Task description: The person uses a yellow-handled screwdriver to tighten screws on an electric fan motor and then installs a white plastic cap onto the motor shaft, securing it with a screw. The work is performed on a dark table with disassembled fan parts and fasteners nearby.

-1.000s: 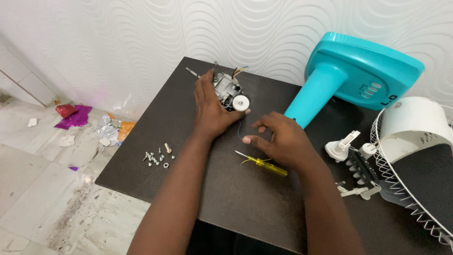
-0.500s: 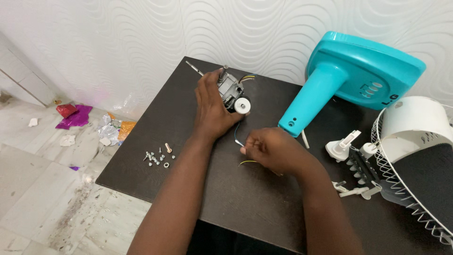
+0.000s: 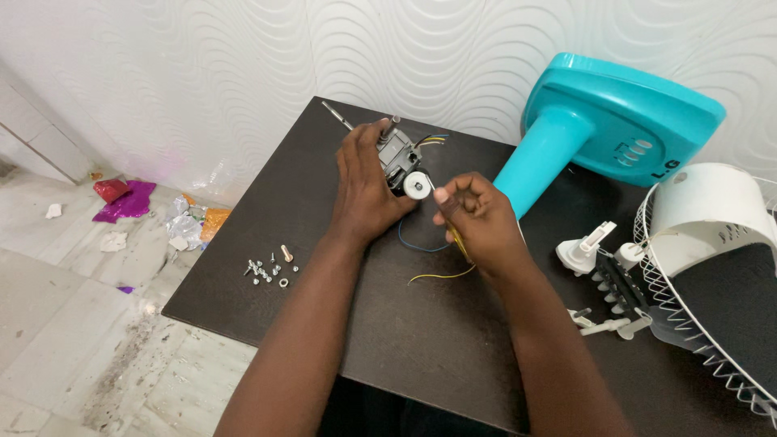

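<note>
The left hand [image 3: 364, 190] was clamped around the grey fan motor [image 3: 396, 154] near the tabletop's [image 3: 388, 340] far edge, its shaft pointing toward the far-left corner. The right hand [image 3: 477, 218], closed on a yellow-handled screwdriver [image 3: 455, 236], sat just right of the motor, tip angled at its white round cap [image 3: 418, 185].

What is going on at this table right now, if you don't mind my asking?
A person is working on a small fan motor on a dark table. The left hand steadies the motor, while the right hand holds a yellow-handled screwdriver with its tip at the motor's white round part. Loose screws lie to the left; the turquoise fan stand and wire grille sit to the right.
</note>
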